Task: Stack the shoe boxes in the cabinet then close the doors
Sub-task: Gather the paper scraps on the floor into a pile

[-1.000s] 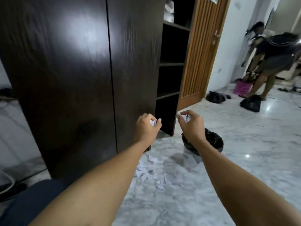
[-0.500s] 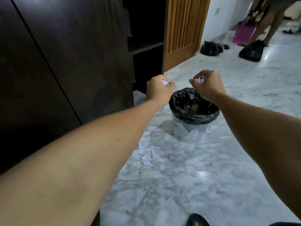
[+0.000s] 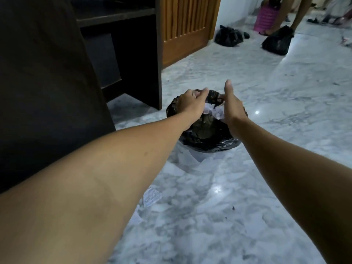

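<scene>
The dark wooden cabinet (image 3: 47,73) fills the left side, its door shut in front of me and an open shelf section (image 3: 123,54) further back. No shoe box is in view. My left hand (image 3: 192,103) and my right hand (image 3: 233,107) hover side by side over a bin lined with a black bag (image 3: 209,147). The fingers of both hands are spread, the right thumb pointing up. White paper scraps (image 3: 213,112) hang loose between and just under the two hands, above the bin's mouth.
More paper scraps (image 3: 152,197) lie on the marble floor near the cabinet. A slatted wooden door (image 3: 182,25) stands behind the cabinet. Two black bags (image 3: 228,36) (image 3: 277,41), a pink basket (image 3: 265,18) and another person's legs (image 3: 299,12) are at the back right.
My view has tilted down and moved closer to the bin. Both hands, closed on paper scraps before, have moved over the bin and opened, and the scraps are falling from them.
</scene>
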The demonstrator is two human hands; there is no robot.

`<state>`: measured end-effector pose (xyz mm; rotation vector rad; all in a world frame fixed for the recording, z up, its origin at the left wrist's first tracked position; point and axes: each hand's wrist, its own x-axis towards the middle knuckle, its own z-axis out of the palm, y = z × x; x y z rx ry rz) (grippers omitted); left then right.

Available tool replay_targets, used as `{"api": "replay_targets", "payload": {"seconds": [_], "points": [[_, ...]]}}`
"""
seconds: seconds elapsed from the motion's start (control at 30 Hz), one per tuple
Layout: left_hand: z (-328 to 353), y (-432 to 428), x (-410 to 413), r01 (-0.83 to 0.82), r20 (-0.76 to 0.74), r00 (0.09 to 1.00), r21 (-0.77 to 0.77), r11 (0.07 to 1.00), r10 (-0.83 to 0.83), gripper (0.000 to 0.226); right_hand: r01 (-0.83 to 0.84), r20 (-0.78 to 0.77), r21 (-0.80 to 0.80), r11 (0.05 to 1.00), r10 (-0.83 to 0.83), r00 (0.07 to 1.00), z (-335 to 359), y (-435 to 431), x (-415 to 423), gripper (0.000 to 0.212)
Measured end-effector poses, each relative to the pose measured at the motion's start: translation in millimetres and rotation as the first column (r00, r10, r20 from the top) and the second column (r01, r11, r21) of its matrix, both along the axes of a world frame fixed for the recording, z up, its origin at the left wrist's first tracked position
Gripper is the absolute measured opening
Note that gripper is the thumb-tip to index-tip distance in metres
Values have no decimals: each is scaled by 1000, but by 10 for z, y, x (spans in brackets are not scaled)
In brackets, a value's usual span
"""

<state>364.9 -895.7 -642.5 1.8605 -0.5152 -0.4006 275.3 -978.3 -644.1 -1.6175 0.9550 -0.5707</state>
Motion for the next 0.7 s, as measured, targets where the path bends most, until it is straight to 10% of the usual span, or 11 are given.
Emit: {"api": "replay_targets", "payload": {"seconds": [0.27, 0.5, 0.7], "points": [[-3, 62, -49, 77, -36, 996, -10, 997, -77, 42, -131, 147, 126, 983, 112, 983, 49, -27, 41, 87], [67, 417, 162, 61, 122, 990, 100, 993, -73, 36, -93, -240, -412, 907, -9, 971, -178, -107, 169, 41], [56, 561, 324, 78, 222, 969, 136, 988, -107, 40, -65, -284, -465, 883, -79, 955, -271, -41, 191, 40]]}}
